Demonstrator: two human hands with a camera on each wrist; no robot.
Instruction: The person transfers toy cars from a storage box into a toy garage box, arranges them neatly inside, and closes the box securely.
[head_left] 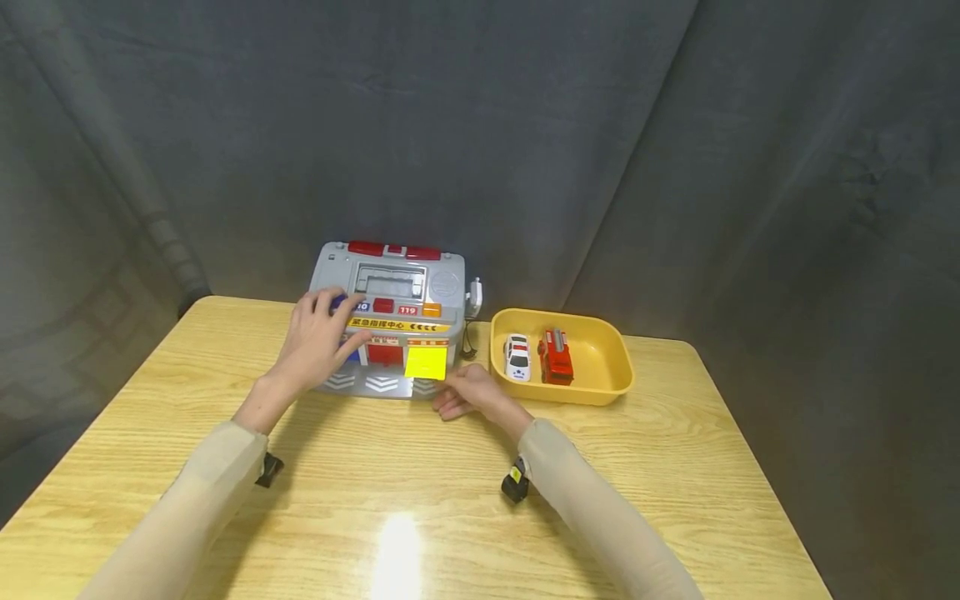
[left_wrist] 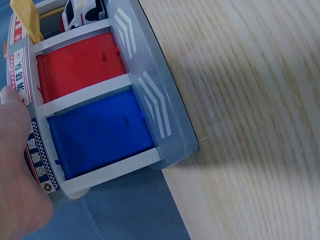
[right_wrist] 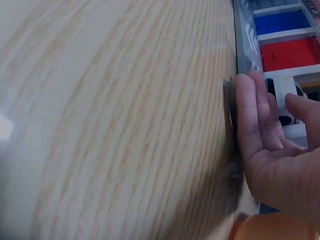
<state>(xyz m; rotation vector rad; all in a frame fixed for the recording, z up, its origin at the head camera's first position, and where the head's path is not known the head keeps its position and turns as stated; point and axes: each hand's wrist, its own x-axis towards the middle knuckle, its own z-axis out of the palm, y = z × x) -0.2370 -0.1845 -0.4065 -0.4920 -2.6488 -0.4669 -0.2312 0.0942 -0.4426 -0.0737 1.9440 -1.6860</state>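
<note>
Left hand (head_left: 318, 342) is resting spread on a grey toy station (head_left: 341, 271), clasping nothing. Between the hands a yellow door (head_left: 426, 363) is standing raised. By the right hand's (head_left: 478, 390) thumb, a white toy car (right_wrist: 283, 89) is sitting in its bay; whether that hand is pinching it, I cannot tell. Right of it, a yellow tray (head_left: 570, 395) is holding another white car (head_left: 517, 358) and a red fire truck (head_left: 556, 358).

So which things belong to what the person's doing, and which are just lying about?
Apparently in use:
toy station, left hand resting on it
white toy vehicle at its open bay, right hand close by

Apparently idle:
yellow tray
white car and red truck inside it
</note>
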